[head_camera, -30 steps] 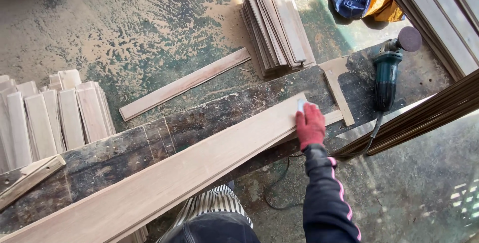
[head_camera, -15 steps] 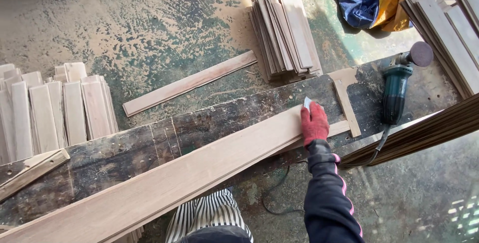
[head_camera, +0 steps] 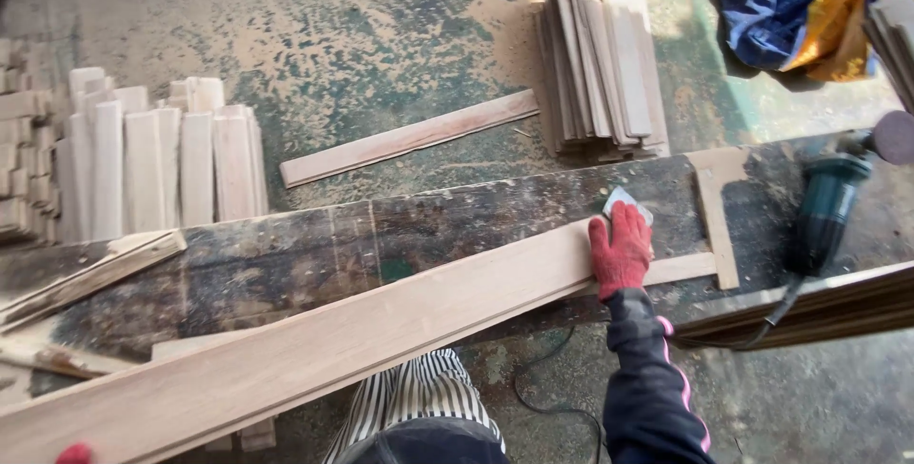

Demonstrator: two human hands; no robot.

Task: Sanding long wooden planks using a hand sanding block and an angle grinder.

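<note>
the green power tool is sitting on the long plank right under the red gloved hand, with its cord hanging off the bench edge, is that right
Not quite. The head view shows the green power tool lying on the dark workbench, well to the right of the right hand in its red glove and apart from the long plank. The hand rests on the plank's end instead. The cord does hang off the bench edge.

The left hand (head_camera: 74, 453) (red glove) and the long board (head_camera: 314, 350) run off the lower-left edge.
</note>
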